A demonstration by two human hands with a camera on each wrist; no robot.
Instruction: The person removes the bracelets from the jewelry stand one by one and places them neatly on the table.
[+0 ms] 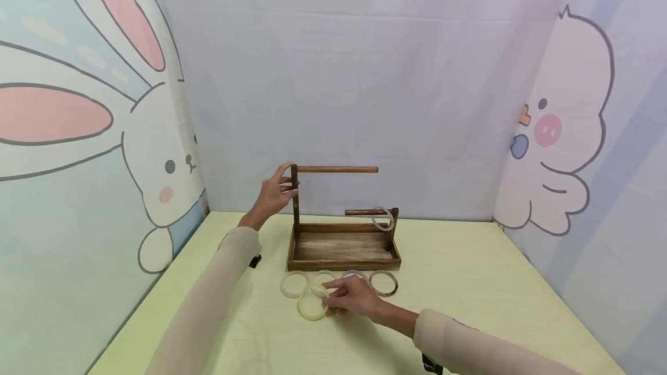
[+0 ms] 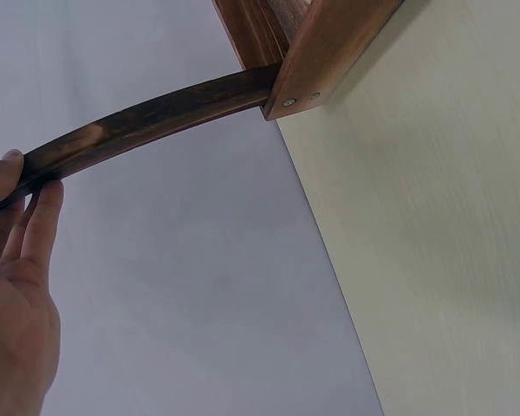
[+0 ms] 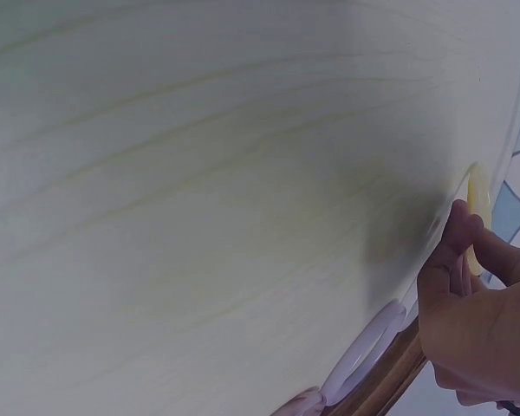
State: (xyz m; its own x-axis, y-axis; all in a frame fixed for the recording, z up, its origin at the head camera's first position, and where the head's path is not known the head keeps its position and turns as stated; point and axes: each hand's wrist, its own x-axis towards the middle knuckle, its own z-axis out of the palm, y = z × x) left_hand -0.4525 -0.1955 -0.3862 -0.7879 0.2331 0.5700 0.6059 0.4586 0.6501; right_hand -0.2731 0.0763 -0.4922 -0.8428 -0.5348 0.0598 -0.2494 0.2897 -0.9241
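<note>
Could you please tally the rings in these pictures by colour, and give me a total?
Pale whitish or clear rings lying on the table: 4 (first at; which tint each has I cannot tell)
Pale ring hanging on the stand's lower peg: 1
Yellow ring pinched by the right hand: 1
Total: 6

A playroom-like booth: cartoon rabbit and chick wall panels enclose a pale table.

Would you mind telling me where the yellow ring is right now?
In the head view, the yellow ring lies on the table before the wooden stand, pinched by the right hand.
</note>
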